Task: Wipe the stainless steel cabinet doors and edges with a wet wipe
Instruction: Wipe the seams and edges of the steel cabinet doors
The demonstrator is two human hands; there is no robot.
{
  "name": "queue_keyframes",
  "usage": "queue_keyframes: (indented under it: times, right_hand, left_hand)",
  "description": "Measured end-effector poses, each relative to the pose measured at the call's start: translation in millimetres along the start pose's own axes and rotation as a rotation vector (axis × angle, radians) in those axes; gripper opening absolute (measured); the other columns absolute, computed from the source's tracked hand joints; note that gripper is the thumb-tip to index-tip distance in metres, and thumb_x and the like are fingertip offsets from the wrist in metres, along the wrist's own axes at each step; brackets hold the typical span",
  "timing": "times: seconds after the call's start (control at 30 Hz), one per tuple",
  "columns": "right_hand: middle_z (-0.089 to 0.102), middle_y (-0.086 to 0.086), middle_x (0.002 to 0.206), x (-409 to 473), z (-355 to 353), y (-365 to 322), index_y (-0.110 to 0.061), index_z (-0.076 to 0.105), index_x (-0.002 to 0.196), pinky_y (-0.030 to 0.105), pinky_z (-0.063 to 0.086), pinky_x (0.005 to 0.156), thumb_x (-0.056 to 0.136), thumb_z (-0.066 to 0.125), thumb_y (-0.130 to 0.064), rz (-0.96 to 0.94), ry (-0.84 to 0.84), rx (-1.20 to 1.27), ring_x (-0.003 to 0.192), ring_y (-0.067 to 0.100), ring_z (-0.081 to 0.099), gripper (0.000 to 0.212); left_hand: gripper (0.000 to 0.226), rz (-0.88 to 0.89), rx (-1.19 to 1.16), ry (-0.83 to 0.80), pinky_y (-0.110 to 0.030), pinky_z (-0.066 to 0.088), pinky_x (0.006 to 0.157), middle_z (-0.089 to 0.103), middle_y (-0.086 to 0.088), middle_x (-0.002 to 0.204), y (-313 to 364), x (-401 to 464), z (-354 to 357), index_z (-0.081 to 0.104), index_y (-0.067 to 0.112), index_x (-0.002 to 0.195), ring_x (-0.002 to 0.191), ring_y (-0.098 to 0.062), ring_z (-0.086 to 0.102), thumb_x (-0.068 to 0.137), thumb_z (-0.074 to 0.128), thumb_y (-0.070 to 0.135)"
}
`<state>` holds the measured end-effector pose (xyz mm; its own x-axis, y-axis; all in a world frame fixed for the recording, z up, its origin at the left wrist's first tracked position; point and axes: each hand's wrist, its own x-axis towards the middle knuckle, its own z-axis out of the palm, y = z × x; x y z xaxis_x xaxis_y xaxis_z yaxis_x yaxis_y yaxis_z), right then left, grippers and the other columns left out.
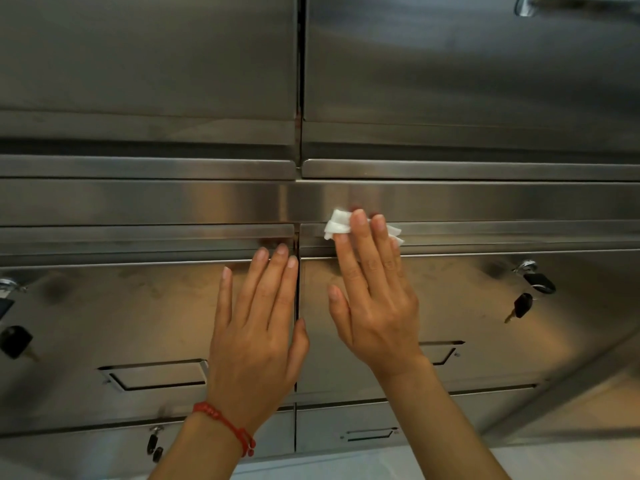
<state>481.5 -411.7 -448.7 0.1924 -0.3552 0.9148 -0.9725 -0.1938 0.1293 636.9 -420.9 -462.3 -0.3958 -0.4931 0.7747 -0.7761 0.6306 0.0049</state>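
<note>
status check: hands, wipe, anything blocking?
Right hand presses wet wipe on door's top edge. Left hand flat on left door. Nothing blocking.

Storage room: keyed steel lockers (485, 306)

wipe (337, 226): white | cabinet doors (138, 306): silver-grey, brushed | bracelet (225, 422): red | keys (521, 304): blk

Both arms raised forward and up, backs of the hands toward the camera. Left hand (258, 317) flat, fingers straight and close together, thumb alongside, a red cord bracelet (227, 424) around the wrist. Right hand (372, 299) a little higher, fingers extended and slightly spread, fingertips (358, 220) pressing down flat, thumb held out to the side. Forearms bare, angling inward from below.
</note>
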Motion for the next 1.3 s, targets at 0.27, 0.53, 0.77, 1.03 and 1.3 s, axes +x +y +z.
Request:
queue_keyframes:
  times: [0.27, 0.53, 0.77, 1.03, 1.3]
  right_hand:
    - [0.028, 0.018, 0.142, 3, 5, -11, 0.003, 0.034, 0.135, 0.045, 0.025, 0.113, 0.101, 0.028, -0.026, 0.018, 0.004, 0.037, 0.137, 0.030, 0.024, 0.045]
    - [0.029, 0.020, 0.142, 2, 4, -8, 0.005, 0.034, 0.135, 0.045, 0.025, 0.113, 0.100, 0.029, -0.024, 0.036, 0.001, 0.007, 0.137, 0.031, 0.024, 0.045]
    - [0.030, 0.021, 0.142, -6, -4, 11, 0.005, 0.031, 0.136, 0.048, 0.029, 0.110, 0.098, 0.034, -0.021, 0.028, 0.005, -0.025, 0.136, 0.032, 0.026, 0.046]
    - [0.029, 0.020, 0.142, -5, -4, 11, 0.005, 0.030, 0.137, 0.045, 0.026, 0.113, 0.097, 0.037, -0.021, -0.002, -0.021, -0.019, 0.136, 0.032, 0.026, 0.048]
    - [0.030, 0.022, 0.141, -5, -7, 12, 0.001, 0.032, 0.135, 0.046, 0.029, 0.112, 0.092, 0.046, -0.016, 0.034, -0.014, 0.058, 0.136, 0.031, 0.025, 0.049]
  left_hand:
    - [0.057, -0.014, 0.000, 0.016, -0.054, 0.020, 0.110, 0.032, -0.015, 0.144, 1, 0, 2, 0.031, 0.001, 0.137, 0.137, -0.027, 0.025, 0.085, 0.046, 0.019]
    - [0.055, -0.035, -0.018, 0.025, -0.053, 0.019, 0.111, 0.034, -0.014, 0.143, 3, 1, 2, 0.032, 0.003, 0.137, 0.136, -0.026, 0.027, 0.086, 0.044, 0.020]
    - [0.054, -0.045, -0.035, 0.027, -0.053, 0.022, 0.110, 0.040, -0.015, 0.141, 4, 2, 0, 0.035, 0.002, 0.136, 0.135, -0.026, 0.029, 0.086, 0.044, 0.019]
    - [0.055, -0.063, -0.045, 0.011, -0.052, 0.019, 0.111, 0.039, -0.015, 0.141, 6, 3, 0, 0.033, 0.003, 0.136, 0.135, -0.026, 0.028, 0.085, 0.043, 0.020]
    - [0.055, -0.068, -0.041, -0.003, -0.051, 0.017, 0.112, 0.040, -0.017, 0.141, 6, 2, -1, 0.032, 0.003, 0.136, 0.135, -0.027, 0.028, 0.085, 0.041, 0.021]
